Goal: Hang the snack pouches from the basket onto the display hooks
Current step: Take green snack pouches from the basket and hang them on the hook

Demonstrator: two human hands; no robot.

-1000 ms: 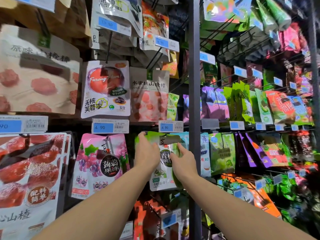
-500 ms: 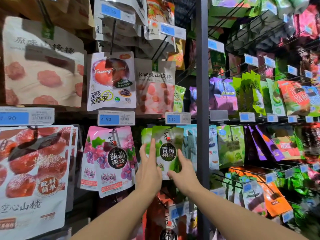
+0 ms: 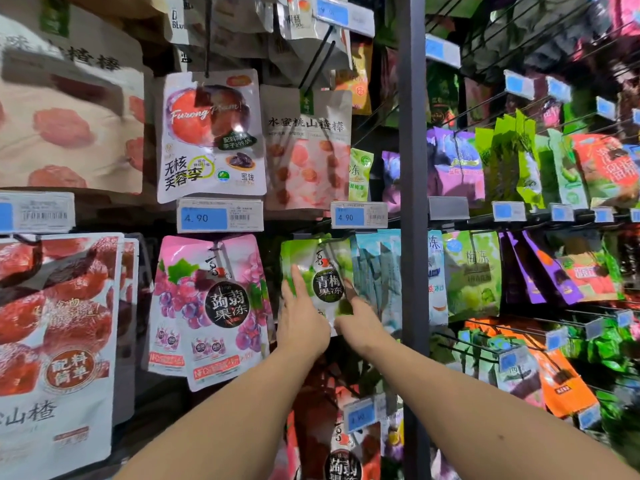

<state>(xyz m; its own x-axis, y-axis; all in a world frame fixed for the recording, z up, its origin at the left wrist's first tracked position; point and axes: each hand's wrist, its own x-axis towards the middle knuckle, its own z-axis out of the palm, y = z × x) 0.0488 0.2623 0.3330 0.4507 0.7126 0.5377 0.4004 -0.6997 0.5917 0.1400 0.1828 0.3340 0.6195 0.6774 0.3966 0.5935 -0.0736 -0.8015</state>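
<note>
A green snack pouch (image 3: 320,268) with a round black label hangs on a display hook under the right-hand 4.90 price tag (image 3: 358,215). My left hand (image 3: 301,322) lies flat against its lower left front, fingers straight and pointing up. My right hand (image 3: 362,327) holds the pouch's lower right corner, thumb on the front and a finger along the right edge. The basket is out of view.
A pink grape pouch (image 3: 211,306) hangs just left of the green one, and pale blue pouches (image 3: 375,271) hang just right. A dark upright post (image 3: 412,237) stands right of my hands. Full hooks of snack bags fill the racks all around.
The green pouch's top went up onto the hook under the price tag and now hangs straight. Both hands slid down from its top to its lower part.
</note>
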